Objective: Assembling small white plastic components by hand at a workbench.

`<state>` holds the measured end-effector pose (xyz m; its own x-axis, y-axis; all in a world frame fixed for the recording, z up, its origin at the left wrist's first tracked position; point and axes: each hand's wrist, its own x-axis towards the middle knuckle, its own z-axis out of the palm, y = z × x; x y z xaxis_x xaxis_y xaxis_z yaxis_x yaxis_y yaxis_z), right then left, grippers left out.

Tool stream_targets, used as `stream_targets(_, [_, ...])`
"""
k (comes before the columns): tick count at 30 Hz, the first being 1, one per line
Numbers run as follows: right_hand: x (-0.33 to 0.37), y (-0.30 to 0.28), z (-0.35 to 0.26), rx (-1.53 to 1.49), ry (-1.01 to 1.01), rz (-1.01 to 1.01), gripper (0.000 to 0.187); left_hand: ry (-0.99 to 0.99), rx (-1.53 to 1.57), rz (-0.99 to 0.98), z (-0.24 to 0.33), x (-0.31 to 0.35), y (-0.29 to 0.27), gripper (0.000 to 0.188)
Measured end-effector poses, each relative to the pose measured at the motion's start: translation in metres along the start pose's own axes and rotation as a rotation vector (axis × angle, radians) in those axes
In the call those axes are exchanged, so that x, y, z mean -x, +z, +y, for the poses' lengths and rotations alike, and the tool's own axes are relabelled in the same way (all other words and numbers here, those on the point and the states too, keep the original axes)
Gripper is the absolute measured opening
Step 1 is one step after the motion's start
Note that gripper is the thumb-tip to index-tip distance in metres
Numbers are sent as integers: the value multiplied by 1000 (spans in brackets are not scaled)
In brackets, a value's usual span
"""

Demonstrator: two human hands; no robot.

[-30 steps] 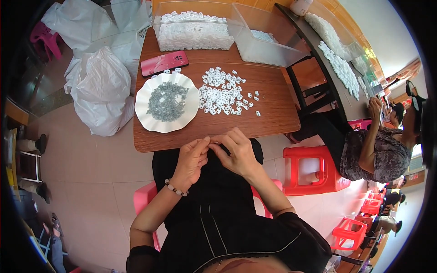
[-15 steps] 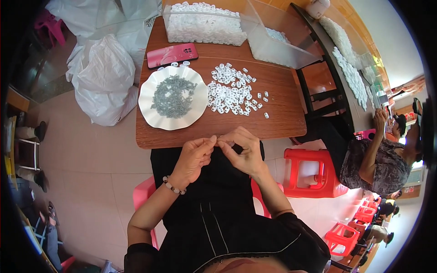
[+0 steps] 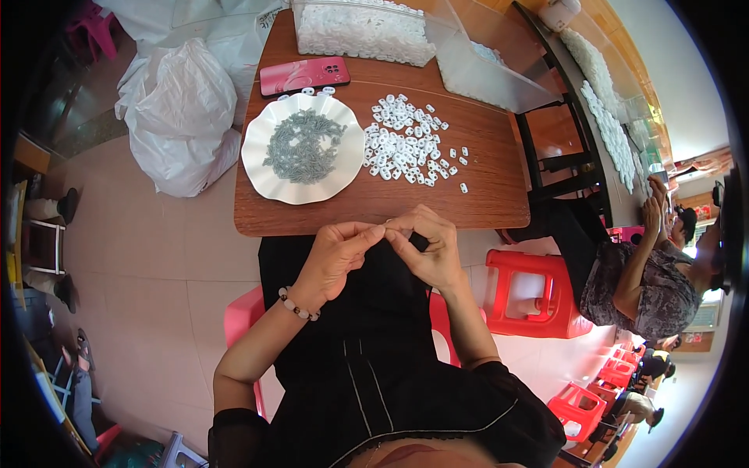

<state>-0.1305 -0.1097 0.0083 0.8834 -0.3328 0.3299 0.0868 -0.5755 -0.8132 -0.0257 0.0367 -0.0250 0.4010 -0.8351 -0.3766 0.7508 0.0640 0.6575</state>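
Observation:
My left hand (image 3: pixel 337 259), with a beaded bracelet (image 3: pixel 296 305) at its wrist, and my right hand (image 3: pixel 429 248) meet fingertip to fingertip just off the table's near edge. Both are closed in a pinch; whatever lies between the fingertips is too small to make out. Beyond them on the brown table (image 3: pixel 328 220) sits a cream scalloped plate (image 3: pixel 257 175) bearing many small grey rod-shaped pieces (image 3: pixel 300 168). To its right spreads a loose pile of small white oval pieces (image 3: pixel 402 148) with dark spots. A few single white pieces lie at the pile's right side.
A pink phone (image 3: pixel 304 76) lies behind the plate. At the back stand a clear bin of white pieces (image 3: pixel 359 35) and a second clear bin (image 3: pixel 484 78). Red stools (image 3: pixel 573 312) stand to the right, near a seated person (image 3: pixel 647 288). A white sack (image 3: pixel 179 117) rests on the left floor.
The view has shifted slightly, so the table sits higher in the picture. My hands stay pinched together, their fingertips now a little closer to each other.

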Motion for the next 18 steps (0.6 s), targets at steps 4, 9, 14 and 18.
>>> stream_targets(4, [-1, -3, -2, -6, 28, -17, 10, 20, -40, 15, -2, -2, 0, 18])
stream_targets(9, [3, -1, 6, -77, 89, 9, 13, 52, -27, 59, -5, -5, 3, 18])
stream_targets(14, [13, 6, 14, -493, 353, 125, 21, 75, -86, 107, -5, -12, 8, 17])
stream_targets(18, [10, 2, 17, -618, 497, 101, 20, 109, -185, 147, -4, -15, 11, 15])
